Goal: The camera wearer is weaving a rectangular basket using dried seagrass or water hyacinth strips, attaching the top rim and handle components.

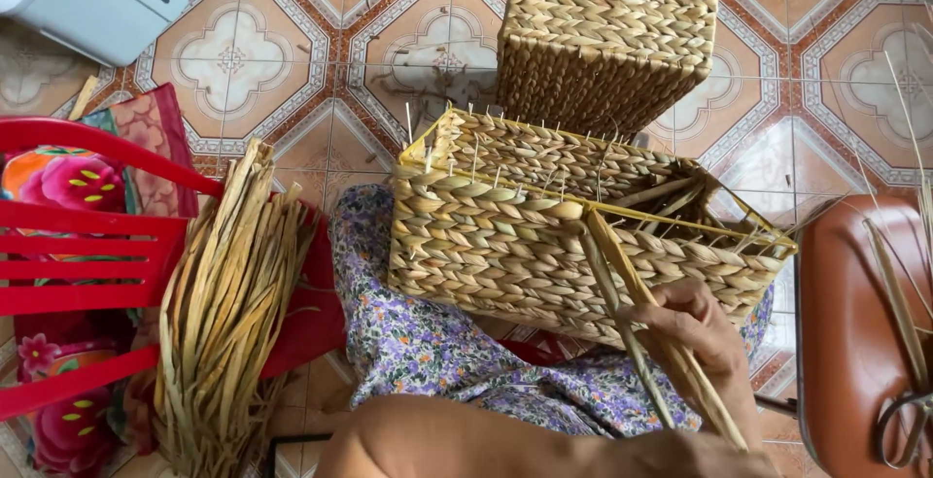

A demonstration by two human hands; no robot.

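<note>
While the half-woven basket rests on the person's flowered lap at the middle of the view, the right hand, at 4 o'clock from it, is closed around 2 long straw strands that run up to the basket's rim. Only the left forearm shows at 6 o'clock; the left hand itself is out of view. A straw bundle lies at 9 o'clock beside a red chair, and a finished basket stands at 12 o'clock.

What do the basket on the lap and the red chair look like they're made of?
Basket: dried plant fibre, probably rush or similar, matte tan braids over a yellow wire frame. Red chair: likely moulded plastic, smooth with a slight gloss.
</note>
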